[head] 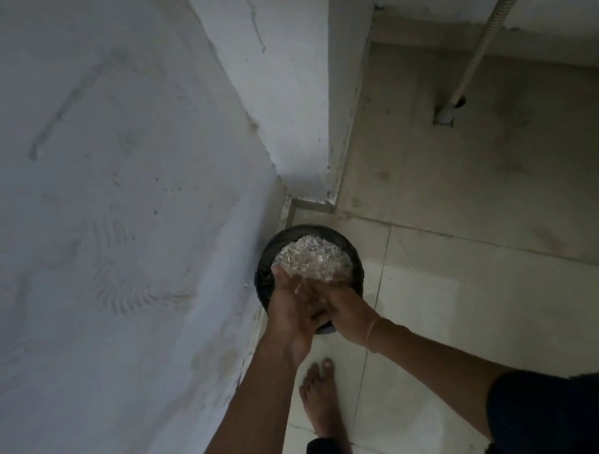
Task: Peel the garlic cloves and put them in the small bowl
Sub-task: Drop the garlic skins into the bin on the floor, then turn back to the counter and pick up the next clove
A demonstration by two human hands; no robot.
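Note:
A black round bin (356, 257) stands on the floor in the corner, heaped with pale garlic peels (311, 259). My left hand (288, 304) and my right hand (345, 310) are held together just above the bin's near edge, palms touching. The left fingers are stretched forward over the peels, and a few pale flakes show between the two hands. No whole garlic clove and no small bowl is in view.
A rough grey wall (98, 215) runs along the left and a square pillar (292, 94) rises behind the bin. Pale floor tiles (487, 278) spread to the right. A corrugated metal hose (492, 22) enters the floor at the back right. My bare foot (322, 395) stands below the hands.

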